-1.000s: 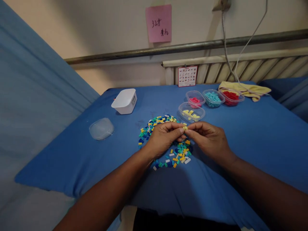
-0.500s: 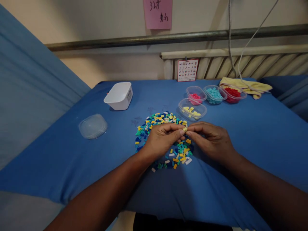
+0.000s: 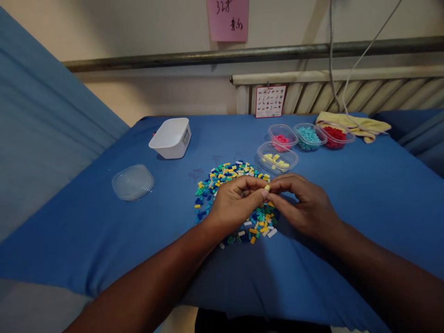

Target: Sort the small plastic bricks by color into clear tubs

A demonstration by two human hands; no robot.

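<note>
as left hand (image 3: 234,203) is pinching yellow brick (image 3: 267,188) | right hand (image 3: 308,203) is curling alongside, grip unclear | tubs (image 3: 293,160) sitting far right

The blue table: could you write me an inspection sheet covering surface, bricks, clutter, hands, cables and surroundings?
Surface: blue cloth, creased near the front.
Bricks: mixed brick pile; four clear tubs beyond its right side, holding bricks sorted by colour.
Clutter: white bin, stack of clear lids, yellow rag.
Hands: left hand pinches a small yellow brick; right hand close beside it, contact unclear.
Cables: two cords hang by the radiator; lower ends unclear.
Surroundings: pink note, picture card, metal pipe, blue drape.
</note>
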